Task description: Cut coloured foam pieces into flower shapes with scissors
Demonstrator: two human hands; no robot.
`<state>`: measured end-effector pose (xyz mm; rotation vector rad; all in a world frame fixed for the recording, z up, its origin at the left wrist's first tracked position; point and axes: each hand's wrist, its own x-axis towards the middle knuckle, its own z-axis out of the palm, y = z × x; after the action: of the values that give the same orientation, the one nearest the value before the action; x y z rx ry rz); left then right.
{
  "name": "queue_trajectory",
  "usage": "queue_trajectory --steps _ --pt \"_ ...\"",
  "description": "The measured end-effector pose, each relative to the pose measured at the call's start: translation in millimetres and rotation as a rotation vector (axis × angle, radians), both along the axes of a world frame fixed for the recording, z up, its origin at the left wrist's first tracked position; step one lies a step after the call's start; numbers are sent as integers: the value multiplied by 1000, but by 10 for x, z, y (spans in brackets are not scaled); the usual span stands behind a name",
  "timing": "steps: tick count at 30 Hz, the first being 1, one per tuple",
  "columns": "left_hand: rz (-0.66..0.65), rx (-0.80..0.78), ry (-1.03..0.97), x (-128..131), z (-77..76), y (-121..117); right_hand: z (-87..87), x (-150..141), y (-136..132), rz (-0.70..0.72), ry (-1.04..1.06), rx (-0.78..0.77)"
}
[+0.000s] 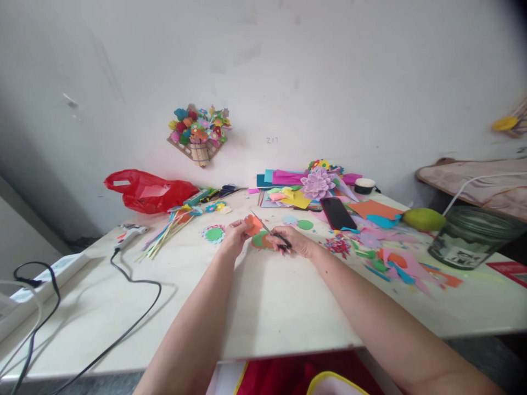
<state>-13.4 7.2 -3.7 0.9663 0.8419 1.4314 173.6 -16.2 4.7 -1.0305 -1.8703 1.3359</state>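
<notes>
The left hand point(234, 237) pinches an orange cutout point(254, 225) above the worktop point(263, 307); the right hand point(297, 242) grips black-handled scissors point(282, 241), blades just beside the cutout's right edge.

1. A pale tabletop point(284, 312) carries everything.
2. Along its left edge lies a white power strip point(68, 267); nearer the back left corner rests a tool point(134, 235) with a black cable point(156, 293).
3. By the back edge, left of middle, sits a red plastic bag point(154, 192), with thin sticks point(171, 230) before it.
4. Around the middle lie a green paper piece point(258, 239) and a green-centred disc point(214, 235).
5. Right of middle, coloured sheets point(284, 178) are piled along the back edge.
6. Toward the right edge: loose scraps point(401, 263), a glass jar point(465, 238) and a red card point(510, 271).
</notes>
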Motion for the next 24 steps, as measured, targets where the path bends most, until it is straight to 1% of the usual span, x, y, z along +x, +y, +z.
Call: queue_trajectory --steps 10,17,24 --pt "-24 -7 12 -11 -7 2 3 13 4 0 -6 -4" --pt "-55 16 7 -15 1 -12 6 26 -4 19 9 7" --pt "-32 15 7 -3 18 -26 -16 38 20 57 11 16"
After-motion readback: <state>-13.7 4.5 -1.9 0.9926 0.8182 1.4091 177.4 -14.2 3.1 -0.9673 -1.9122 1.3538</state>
